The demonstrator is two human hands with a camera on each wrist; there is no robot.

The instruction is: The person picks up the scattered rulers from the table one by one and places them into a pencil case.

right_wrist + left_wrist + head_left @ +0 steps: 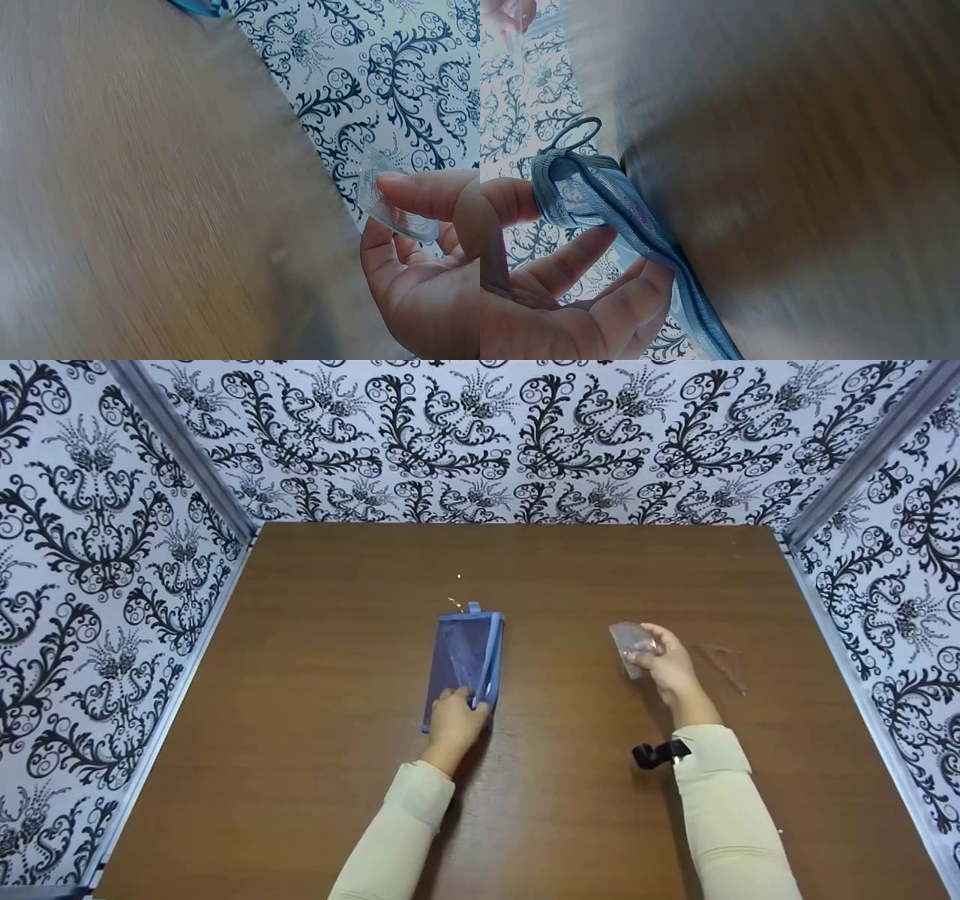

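Brown table [300, 802] amid scroll-patterned walls [480, 442]

Soft shadows, pale glare, blurred tabletop [817, 172]

1. Apparently a small, booth-like work station; too little in view to tell whether inside a lab, an office or a home.
2. Main landmark: a wide, brown, wood-grain table [337, 825], filling most of the floor of the booth.
3. Behind the table, a back wall [480, 435] in white with black, scrolling floral print.
4. Left of the table, a left wall [90, 622]; right of it, a right wall [907, 532]; same print on both.
5. Rising from the table's far corners, a grey left post [184, 450] and a grey right post [874, 446], framework-like.
6. Above the table, a small black wrist-worn device [658, 754], hinting at filming.
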